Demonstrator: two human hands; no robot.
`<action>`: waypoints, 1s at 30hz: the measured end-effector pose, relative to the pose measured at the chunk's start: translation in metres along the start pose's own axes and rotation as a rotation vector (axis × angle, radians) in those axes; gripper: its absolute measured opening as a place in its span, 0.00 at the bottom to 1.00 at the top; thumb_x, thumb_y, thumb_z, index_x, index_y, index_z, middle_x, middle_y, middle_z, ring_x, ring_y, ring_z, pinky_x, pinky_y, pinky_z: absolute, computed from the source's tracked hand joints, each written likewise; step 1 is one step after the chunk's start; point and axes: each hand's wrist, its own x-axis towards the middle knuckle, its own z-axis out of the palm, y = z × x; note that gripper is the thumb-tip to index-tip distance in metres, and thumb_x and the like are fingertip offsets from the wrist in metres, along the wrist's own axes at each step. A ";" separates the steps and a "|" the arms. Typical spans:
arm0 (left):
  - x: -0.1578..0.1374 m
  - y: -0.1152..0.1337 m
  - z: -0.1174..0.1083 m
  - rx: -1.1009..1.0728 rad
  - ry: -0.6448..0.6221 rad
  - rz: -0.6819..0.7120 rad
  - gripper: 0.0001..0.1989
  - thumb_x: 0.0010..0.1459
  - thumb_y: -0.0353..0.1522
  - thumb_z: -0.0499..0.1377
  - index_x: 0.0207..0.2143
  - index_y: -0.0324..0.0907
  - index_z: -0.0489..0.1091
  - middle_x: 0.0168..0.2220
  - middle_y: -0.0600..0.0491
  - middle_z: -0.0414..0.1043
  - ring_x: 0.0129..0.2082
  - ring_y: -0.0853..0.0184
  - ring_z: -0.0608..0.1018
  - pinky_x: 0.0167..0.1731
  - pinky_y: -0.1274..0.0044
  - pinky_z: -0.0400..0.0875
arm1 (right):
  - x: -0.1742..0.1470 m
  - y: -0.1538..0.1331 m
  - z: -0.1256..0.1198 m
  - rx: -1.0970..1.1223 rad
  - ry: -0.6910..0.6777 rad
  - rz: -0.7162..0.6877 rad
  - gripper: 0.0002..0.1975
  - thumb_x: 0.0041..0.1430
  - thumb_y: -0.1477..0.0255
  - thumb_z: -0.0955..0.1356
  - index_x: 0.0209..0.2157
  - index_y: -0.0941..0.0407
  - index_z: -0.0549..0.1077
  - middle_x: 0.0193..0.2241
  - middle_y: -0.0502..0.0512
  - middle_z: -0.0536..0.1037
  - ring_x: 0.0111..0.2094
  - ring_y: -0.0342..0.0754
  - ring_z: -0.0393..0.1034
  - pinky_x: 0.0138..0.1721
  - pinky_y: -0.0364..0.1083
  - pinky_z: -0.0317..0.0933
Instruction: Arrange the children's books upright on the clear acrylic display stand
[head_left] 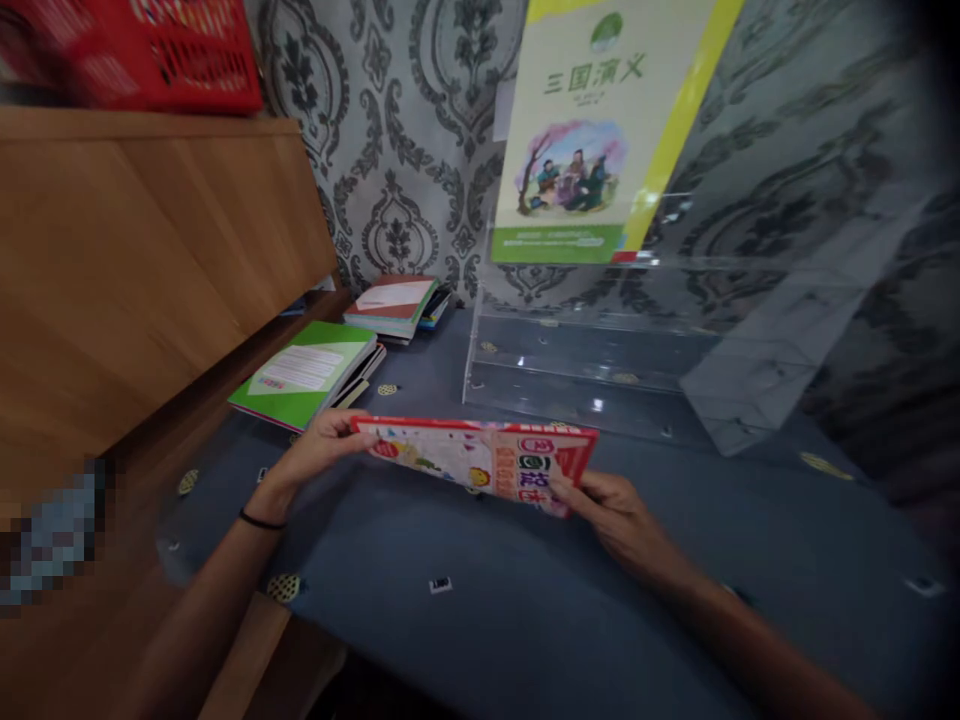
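**Left hand (334, 445) and right hand (615, 510) clamped on a thin, red-edged picture book (457, 462) before a clear acrylic tiered stand (585, 350)**

Your left hand, with a thin black band (262, 522) at the wrist, pinches one end of the book; your right grips the other, thumb across the cover. The book is on the near side of the stand, tilted, cover towards you, over a dark blue-grey cloth (480, 590) with small pineapple prints. Left of the stand lie a thick book with a bright green cover (304, 365), on others, and a brownish-red-covered book (394, 300), also stacked.

You hold the book only by its ends, so if either hand loosened, that end would probably dip or slip. Lifting carelessly towards the stand could knock its see-through edges, which are easy to misjudge, and jolt the upright pale-green and yellow book (592, 150) at its top. A wide swing of your left hand could nudge the green-covered book.

That upright book reads 三国演义; its smaller lines are too fine to read. On yours, large characters include what looks like 捉迷, partly behind your right thumb. The green cover's text panel is illegible.
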 end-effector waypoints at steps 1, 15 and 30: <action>0.004 0.000 0.004 -0.074 0.038 0.027 0.20 0.49 0.44 0.70 0.35 0.36 0.78 0.33 0.49 0.82 0.32 0.65 0.81 0.38 0.75 0.76 | -0.001 -0.001 0.003 0.129 -0.003 0.041 0.27 0.54 0.45 0.71 0.32 0.56 0.82 0.30 0.57 0.83 0.34 0.54 0.78 0.39 0.53 0.74; 0.016 -0.011 0.057 -0.350 0.187 -0.192 0.36 0.43 0.47 0.72 0.51 0.40 0.66 0.35 0.50 0.80 0.30 0.62 0.82 0.29 0.75 0.77 | -0.010 0.005 0.007 0.556 -0.004 0.352 0.29 0.45 0.51 0.77 0.41 0.59 0.78 0.34 0.61 0.84 0.34 0.54 0.80 0.37 0.52 0.75; 0.004 -0.029 0.064 0.991 0.111 0.259 0.13 0.65 0.36 0.53 0.41 0.43 0.76 0.40 0.48 0.74 0.43 0.59 0.74 0.46 0.66 0.70 | -0.011 -0.004 -0.004 -0.861 0.116 -0.063 0.14 0.66 0.70 0.64 0.50 0.58 0.75 0.44 0.62 0.79 0.46 0.56 0.75 0.48 0.54 0.69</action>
